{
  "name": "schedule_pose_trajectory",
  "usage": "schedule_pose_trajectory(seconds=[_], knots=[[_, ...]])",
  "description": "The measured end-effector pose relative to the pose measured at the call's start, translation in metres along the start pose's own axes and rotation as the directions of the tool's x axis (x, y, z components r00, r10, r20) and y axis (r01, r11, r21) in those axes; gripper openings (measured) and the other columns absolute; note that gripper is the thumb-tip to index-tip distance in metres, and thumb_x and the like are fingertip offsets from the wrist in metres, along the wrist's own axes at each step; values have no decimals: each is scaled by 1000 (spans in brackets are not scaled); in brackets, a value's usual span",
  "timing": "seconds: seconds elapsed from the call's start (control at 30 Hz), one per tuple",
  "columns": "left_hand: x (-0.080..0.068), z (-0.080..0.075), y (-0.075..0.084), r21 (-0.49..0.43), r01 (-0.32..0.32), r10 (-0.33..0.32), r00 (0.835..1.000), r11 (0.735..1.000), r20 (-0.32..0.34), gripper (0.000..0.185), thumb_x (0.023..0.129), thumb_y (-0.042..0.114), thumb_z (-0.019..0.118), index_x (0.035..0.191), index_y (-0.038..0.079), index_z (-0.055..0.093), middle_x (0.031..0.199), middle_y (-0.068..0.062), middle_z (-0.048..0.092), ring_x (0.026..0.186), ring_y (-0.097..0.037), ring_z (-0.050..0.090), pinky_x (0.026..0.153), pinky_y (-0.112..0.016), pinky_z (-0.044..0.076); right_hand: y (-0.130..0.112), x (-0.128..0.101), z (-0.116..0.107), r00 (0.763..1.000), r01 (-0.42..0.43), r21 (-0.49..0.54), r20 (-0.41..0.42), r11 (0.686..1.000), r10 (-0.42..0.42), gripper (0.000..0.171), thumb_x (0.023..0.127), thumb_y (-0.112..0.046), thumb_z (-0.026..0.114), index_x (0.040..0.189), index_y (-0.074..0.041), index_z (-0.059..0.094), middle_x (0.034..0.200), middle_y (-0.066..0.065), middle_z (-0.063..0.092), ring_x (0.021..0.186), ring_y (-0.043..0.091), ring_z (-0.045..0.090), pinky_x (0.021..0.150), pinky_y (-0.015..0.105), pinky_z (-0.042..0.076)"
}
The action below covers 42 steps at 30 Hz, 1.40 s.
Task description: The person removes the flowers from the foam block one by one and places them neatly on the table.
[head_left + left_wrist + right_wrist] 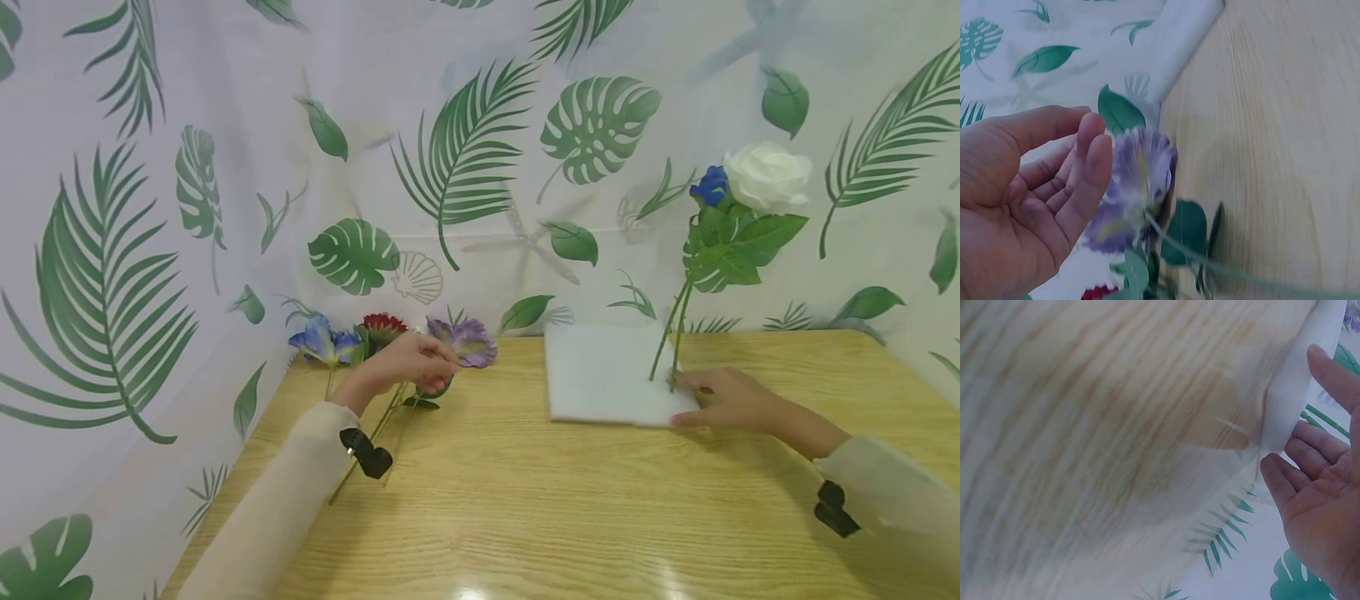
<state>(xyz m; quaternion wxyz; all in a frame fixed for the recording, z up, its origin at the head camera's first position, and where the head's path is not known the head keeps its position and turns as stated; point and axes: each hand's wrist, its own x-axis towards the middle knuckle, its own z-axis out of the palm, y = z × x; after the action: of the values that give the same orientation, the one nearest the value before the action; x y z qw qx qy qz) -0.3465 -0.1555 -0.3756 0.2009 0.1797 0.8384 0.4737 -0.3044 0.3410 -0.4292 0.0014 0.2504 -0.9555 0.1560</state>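
My left hand (408,362) hovers over several artificial flowers lying at the table's back left, fingers loosely bent around nothing. Near its fingertips is a purple flower (1138,169); a dark red flower (382,327) and a blue flower (324,342) lie close by. On the right, a white foam board (600,375) lies flat. From its right part rise the stems of a white rose (768,175) and a small deep-blue flower (710,185), leaning slightly right. My right hand (731,402) holds the board's right edge beside the stems, thumb and fingers apart across it.
The wooden table (510,500) meets a white leaf-printed cloth (480,167) behind and at the left. Long stems (352,471) stretch toward the front under the left forearm. Dark wrist devices (367,454) are strapped over both sleeves.
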Motion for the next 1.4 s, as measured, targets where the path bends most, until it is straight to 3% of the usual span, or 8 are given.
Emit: schedule_pose_trajectory(seconds=[0.13,0.3,0.4,0.53,0.67,0.9,1.17,1.4], knots=[[15,15,15,-39,-56,56,998,998,-7,27,101,13,64,119,-6,68,99,-21,72,93,-38,71,85,-46,63,-1,0,0,1000,-2,-4,2,1000,2,75,84,-45,82,135,6,62,135,29,62,114,43,67,93,55,57],[40,36,29,-119,-121,120,993,986,-10,29,100,13,65,122,-6,66,94,-12,73,83,-23,73,93,-55,60,-2,0,-1,1000,11,-2,-8,1000,-11,75,83,-44,83,134,6,63,134,28,63,115,43,67,93,55,57],[54,50,37,-176,-149,147,989,973,-21,31,101,14,65,124,-6,65,94,-11,73,85,-31,74,96,-58,57,0,0,0,1000,21,-3,-22,1000,-21,74,82,-43,84,133,6,63,133,27,64,114,42,68,92,54,58],[71,70,50,-242,-181,176,984,953,-43,28,101,11,65,123,-5,66,102,-21,73,88,-37,73,92,-54,60,1,0,0,999,32,-3,-32,999,-32,74,80,-42,85,132,5,64,132,27,64,113,43,68,92,55,57],[86,89,59,-273,-213,205,977,938,-59,26,99,9,66,121,-5,67,109,-27,72,77,-18,73,91,-53,60,-1,-1,0,999,35,-3,-27,999,-35,74,80,-42,85,133,6,64,133,27,64,115,43,67,93,55,57],[106,117,69,-277,-241,245,969,930,-22,30,100,9,65,127,-4,64,120,-31,68,85,-16,72,94,-51,60,-2,-1,-1,1000,21,4,-18,1000,-21,75,82,-42,84,134,8,62,135,28,63,117,43,66,94,54,57],[125,151,80,-311,-251,247,968,917,-51,31,101,9,63,129,-3,64,121,-28,69,110,-39,70,91,-45,62,-2,-1,-1,998,41,-8,-40,999,-42,74,80,-42,85,132,6,64,132,28,65,114,42,68,93,55,57],[142,180,87,-366,-269,249,963,891,-103,28,99,9,67,126,0,68,121,-20,71,104,-26,72,86,-35,63,-2,-1,0,998,40,-1,-55,999,-40,72,80,-40,86,131,7,65,130,26,66,114,41,68,94,54,57]])
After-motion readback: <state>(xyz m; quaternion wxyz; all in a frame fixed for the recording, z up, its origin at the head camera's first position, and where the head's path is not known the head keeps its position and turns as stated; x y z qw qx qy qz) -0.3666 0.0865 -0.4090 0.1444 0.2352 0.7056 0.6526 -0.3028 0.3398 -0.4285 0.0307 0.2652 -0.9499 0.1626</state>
